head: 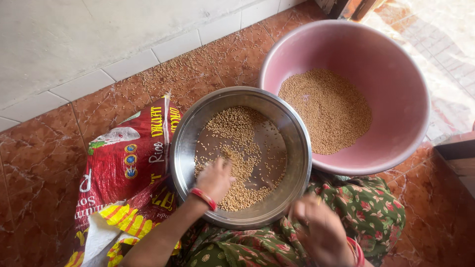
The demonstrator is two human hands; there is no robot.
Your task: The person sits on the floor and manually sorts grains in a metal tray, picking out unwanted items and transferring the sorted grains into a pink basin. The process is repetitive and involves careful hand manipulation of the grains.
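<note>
Sorting step: left hand (215, 179) flat, fingers loose, spreading grain (237, 163) in steel pan (297, 148). Right hand (321, 230) blurred below the rim, grip unclear. Next, likely: pick out debris.

Shiny steel pan (297, 148) (plastic basin (410, 99))

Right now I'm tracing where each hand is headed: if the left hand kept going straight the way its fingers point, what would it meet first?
The left hand points across the steel pan. It would first push into the loose grain spread there, probably then the pan's far rim; depth is unclear.
</note>
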